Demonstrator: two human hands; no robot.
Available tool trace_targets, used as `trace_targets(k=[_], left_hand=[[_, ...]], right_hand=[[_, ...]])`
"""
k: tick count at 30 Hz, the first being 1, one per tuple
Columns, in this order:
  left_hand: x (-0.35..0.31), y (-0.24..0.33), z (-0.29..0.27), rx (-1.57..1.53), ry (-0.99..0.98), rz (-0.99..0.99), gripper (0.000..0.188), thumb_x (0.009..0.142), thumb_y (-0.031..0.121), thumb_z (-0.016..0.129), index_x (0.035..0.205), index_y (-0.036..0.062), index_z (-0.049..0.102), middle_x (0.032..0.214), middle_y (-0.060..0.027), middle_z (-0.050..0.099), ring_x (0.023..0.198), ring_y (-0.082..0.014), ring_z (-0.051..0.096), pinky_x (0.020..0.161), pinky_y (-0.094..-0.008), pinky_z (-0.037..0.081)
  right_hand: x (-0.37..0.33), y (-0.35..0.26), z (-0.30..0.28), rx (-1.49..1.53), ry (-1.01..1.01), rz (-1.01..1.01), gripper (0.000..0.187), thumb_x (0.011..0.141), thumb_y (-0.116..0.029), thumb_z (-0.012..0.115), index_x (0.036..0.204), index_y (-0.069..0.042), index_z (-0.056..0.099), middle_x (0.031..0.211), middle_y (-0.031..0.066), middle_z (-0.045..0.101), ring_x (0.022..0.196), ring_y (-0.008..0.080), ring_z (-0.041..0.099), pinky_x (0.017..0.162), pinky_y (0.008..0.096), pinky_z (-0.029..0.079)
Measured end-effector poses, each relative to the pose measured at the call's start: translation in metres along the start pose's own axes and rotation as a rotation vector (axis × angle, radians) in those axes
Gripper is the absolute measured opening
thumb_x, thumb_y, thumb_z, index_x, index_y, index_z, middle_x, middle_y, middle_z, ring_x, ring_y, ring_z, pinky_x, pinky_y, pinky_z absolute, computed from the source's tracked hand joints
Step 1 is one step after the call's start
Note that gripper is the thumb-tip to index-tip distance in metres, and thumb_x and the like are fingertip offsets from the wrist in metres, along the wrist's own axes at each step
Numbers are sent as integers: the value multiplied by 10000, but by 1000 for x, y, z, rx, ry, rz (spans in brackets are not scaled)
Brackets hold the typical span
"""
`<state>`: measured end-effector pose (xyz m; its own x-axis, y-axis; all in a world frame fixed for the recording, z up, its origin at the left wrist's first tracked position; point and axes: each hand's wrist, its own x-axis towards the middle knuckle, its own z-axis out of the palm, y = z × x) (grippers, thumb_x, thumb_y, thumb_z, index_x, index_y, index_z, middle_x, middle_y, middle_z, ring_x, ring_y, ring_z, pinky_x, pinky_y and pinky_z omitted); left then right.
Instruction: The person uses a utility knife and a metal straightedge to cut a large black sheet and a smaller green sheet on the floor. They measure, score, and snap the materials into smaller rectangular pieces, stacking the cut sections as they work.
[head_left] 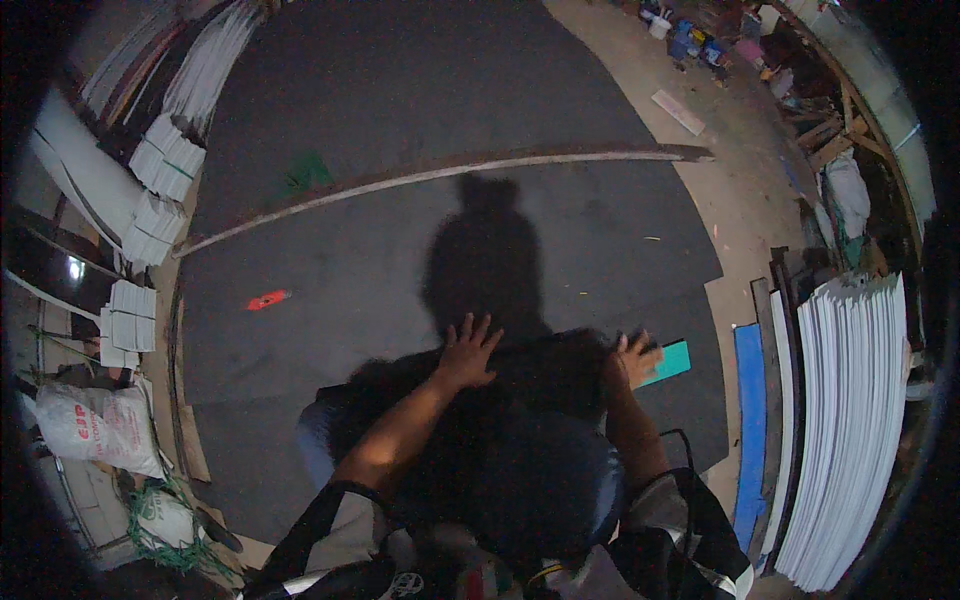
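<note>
My left hand (468, 352) rests with spread fingers on a dark grey sheet (330, 250) covering the floor in front of me. To its right, my right hand (632, 362) is also open, fingers apart. Beside that hand's fingertips lies a flat teal rectangular piece (670, 362); whether they touch it, I cannot tell. A small red tool, like a utility knife (267, 299), lies on the sheet at the left. My own shadow falls over the middle of the sheet.
Across the sheet runs a long thin strip (430, 177). White stacked panels (845, 430) and a blue board (749, 430) stand at the right. Bundled white pieces (165, 160) and a white sack (100, 425) line the left. Clutter (700, 45) lies far right.
</note>
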<state>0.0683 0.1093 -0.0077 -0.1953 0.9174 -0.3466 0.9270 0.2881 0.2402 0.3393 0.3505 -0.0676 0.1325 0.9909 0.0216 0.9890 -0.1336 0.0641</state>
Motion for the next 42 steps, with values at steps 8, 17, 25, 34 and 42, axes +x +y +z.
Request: trace_targets(k=[8,17,25,34,42], left_hand=[[2,-12,16,-74,-117,-35,862,849,445,743,1583,205,360,1688,-179,205,1547,-439,188,1194,-652,264],[-3,-11,8,-125,-82,-41,757,880,420,718,1537,169,436,1671,-171,249,1528,-417,247,1204,-609,284],[11,-26,18,-34,67,-57,730,912,440,683,1541,170,429,1654,-166,285,1534,-402,240,1181,-573,352],[122,30,4,-1059,336,-289,623,954,557,655,1253,13,616,1142,-199,674,1049,-310,638,909,-440,491],[147,48,-18,-1118,336,-589,500,1001,463,640,1092,-28,642,1020,-170,664,924,-265,613,827,-443,484]], right_hand=[[-6,32,-26,268,-260,348,788,906,-491,707,1580,-375,316,1578,237,300,1354,434,431,1054,596,412],[-6,-30,-46,794,-569,-443,597,863,-265,716,1410,-80,565,1410,301,517,1298,433,495,1074,512,423],[47,-7,-29,576,142,-1017,793,820,-336,695,1535,-102,444,1527,274,420,1276,497,494,1054,581,442],[32,-83,-44,754,-421,-1309,710,860,-309,716,1514,-153,491,1578,194,401,1432,422,394,1162,514,365],[160,-101,-49,325,-54,-1187,618,1018,-441,547,1556,-165,416,1651,131,333,1508,371,325,1238,522,243]])
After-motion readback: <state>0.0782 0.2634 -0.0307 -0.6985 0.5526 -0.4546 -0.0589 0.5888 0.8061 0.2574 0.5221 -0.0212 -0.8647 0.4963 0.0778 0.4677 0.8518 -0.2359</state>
